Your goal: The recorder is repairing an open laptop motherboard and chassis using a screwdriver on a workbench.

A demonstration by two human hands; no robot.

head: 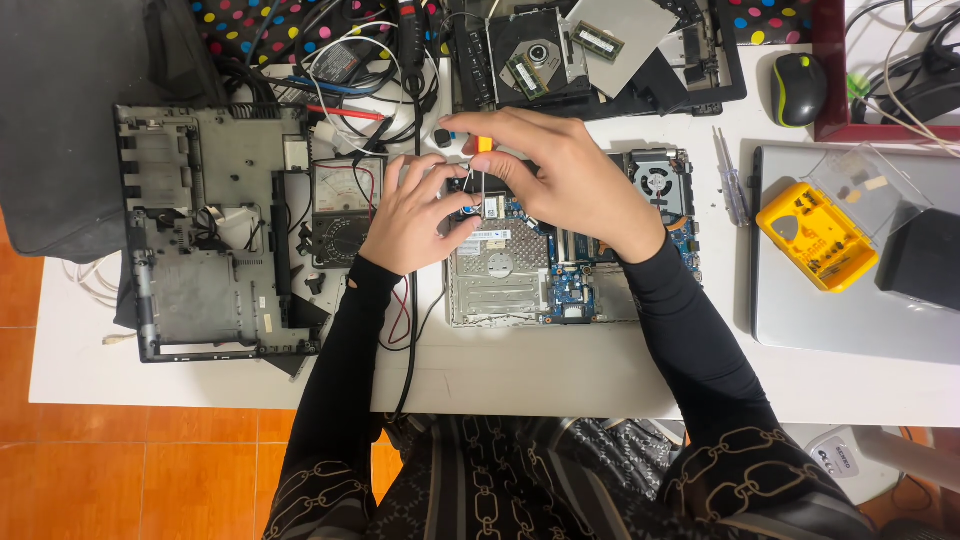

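Note:
An opened laptop base (545, 285) with its blue circuit board exposed lies on the white table (560, 375). My right hand (565, 175) grips a small screwdriver (483, 165) with an orange handle top, its thin shaft pointing down onto the board's upper left part. My left hand (412, 215) sits beside it, fingertips pinching near the shaft's lower end on the board. Both arms wear black sleeves. What lies under the tip is hidden by my fingers.
A grey laptop bottom cover (205, 240) lies at left, an analogue multimeter (345, 205) with red and black leads beside it. A yellow bit case (815, 235) rests on a closed silver laptop (850, 300) at right. A mouse (798, 88), an optical drive (535, 50) and cables crowd the far edge.

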